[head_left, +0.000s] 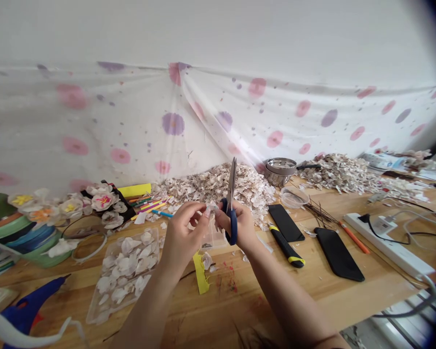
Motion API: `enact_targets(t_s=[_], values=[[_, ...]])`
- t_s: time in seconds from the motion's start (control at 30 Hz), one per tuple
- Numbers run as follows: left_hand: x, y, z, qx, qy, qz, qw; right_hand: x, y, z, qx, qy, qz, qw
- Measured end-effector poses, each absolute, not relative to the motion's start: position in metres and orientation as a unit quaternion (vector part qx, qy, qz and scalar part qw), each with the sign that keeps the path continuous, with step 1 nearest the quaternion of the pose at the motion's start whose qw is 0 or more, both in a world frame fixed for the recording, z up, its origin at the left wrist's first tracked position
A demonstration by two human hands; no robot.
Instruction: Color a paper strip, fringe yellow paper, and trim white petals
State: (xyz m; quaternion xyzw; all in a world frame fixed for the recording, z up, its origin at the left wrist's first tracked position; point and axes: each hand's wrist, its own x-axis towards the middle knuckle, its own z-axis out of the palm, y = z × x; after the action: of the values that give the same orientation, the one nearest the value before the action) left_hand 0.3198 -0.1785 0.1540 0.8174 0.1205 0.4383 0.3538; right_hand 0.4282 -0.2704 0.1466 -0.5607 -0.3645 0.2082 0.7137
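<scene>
My left hand (189, 230) pinches a small whitish petal-like piece (211, 207) between thumb and fingers. My right hand (238, 223) meets it there, its fingertips on the same piece. Blue-handled scissors (233, 213) hang on the right hand, blades pointing up and closed or nearly so. Behind both hands spreads a large heap of pale petals (225, 182). Below the hands lie a clear box (214, 237), partly hidden by them, and a yellow strip (201, 275). A clear tray (94, 305) of white petals stands left of the left forearm.
A blue glue gun (32, 305), stacked bowls (39, 242) and fabric flowers (103, 199) are at the left. On the right lie two black phones (339, 253) (286, 222), a cutter knife (286, 246), an orange stick (354, 237) and a power strip (388, 245). A metal tin (279, 172) stands behind.
</scene>
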Motion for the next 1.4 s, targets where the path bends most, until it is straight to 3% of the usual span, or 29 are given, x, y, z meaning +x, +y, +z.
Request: enact_targets(t_s=[0.3,0.47,0.67,0.83,1.4], values=[[0.314,-0.172,0.156,0.816,0.107,0.466,0.325,0.431,-0.269,0.142,-0.553,-0.390,0.186,0.713],[0.306,-0.165,0.164,0.796,0.130,0.563,0.181,0.431,-0.262,0.130,-0.514,-0.417,0.221,0.717],[0.296,-0.158,0.170,0.776,0.176,0.606,-0.010,0.419,-0.260,0.120,-0.579,-0.531,0.200,0.586],[0.295,-0.158,0.170,0.777,0.176,0.604,-0.018,0.406,-0.258,0.120,-0.568,-0.581,0.247,0.528],[0.302,-0.159,0.163,0.802,0.149,0.578,0.006,0.406,-0.255,0.118,-0.547,-0.543,0.279,0.573]])
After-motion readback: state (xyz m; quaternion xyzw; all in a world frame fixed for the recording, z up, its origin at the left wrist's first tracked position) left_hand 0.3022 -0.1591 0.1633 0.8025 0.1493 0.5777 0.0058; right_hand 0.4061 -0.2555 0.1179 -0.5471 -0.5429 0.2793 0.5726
